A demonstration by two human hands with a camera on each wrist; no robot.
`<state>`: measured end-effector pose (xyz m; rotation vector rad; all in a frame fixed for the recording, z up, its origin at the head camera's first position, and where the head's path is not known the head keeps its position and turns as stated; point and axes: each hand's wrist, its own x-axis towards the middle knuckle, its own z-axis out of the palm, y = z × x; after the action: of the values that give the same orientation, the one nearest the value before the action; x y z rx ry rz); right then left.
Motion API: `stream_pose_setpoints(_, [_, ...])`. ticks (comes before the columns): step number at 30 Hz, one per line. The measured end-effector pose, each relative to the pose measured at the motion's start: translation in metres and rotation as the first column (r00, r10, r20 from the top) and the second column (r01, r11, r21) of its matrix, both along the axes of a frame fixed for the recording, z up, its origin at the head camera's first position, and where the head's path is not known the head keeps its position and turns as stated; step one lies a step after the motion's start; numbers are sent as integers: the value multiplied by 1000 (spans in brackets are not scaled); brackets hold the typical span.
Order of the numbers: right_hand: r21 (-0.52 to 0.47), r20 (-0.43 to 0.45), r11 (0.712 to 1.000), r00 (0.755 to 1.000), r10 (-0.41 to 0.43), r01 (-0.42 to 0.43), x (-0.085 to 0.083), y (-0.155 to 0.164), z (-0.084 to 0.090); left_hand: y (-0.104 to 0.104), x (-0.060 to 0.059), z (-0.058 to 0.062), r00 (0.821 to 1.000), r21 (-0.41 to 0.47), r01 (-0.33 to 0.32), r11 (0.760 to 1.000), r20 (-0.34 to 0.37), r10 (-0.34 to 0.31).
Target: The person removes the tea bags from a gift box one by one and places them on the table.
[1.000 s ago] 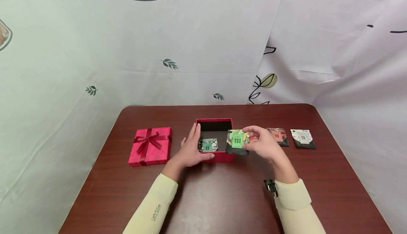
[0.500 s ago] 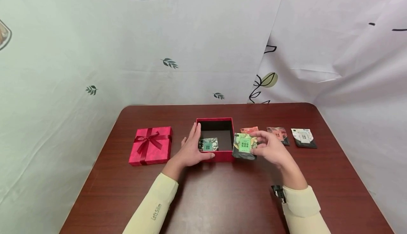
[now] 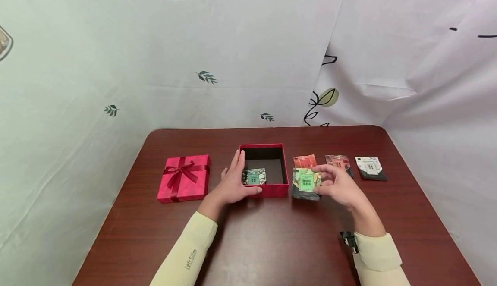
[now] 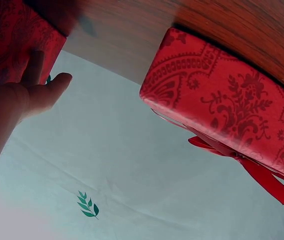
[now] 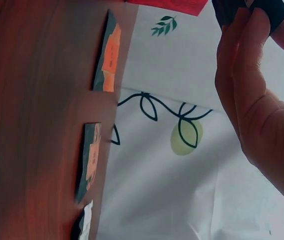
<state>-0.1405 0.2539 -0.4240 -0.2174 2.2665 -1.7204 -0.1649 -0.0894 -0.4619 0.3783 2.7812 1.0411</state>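
We see the left hand (image 3: 233,186) resting along the left wall of the box (image 3: 274,191), its fingers straight, its thumb spread away from them across the front; it grips nothing. The right hand (image 3: 341,187) has its fingers bent and nearly closed, pinching the right edge of the green packet (image 3: 306,183) between thumb and fingertips. That packet is just right of the box, its label facing up towards us (whether its lower edge touches the table (image 3: 268,247), we cannot tell). Inside the box, in its near left corner, we find the dark packet (image 3: 254,177). To the right of the box, beyond the green packet and partly hidden by it, is the orange packet (image 3: 305,161); farther right come the red packet (image 3: 339,162), partly behind the right hand, and then the white packet (image 3: 369,167). Left of the box, well apart from it, the lid (image 3: 184,184) lies with its bow (image 3: 180,172) on top. Behind the box, past the table, hangs a pale sheet (image 3: 233,40) printed with leaves.
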Motion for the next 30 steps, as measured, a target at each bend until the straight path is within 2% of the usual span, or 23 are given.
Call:
stream_pose_setpoints(17, [142,121,990,993,10,-28,2,5,-26,0,1,0,1000,-1,-6,1000,5,6])
stream_pose_setpoints(30, [129,149,989,987,51,-70,4,8,-36,0,0,1,1000,3,-11,1000,10,11])
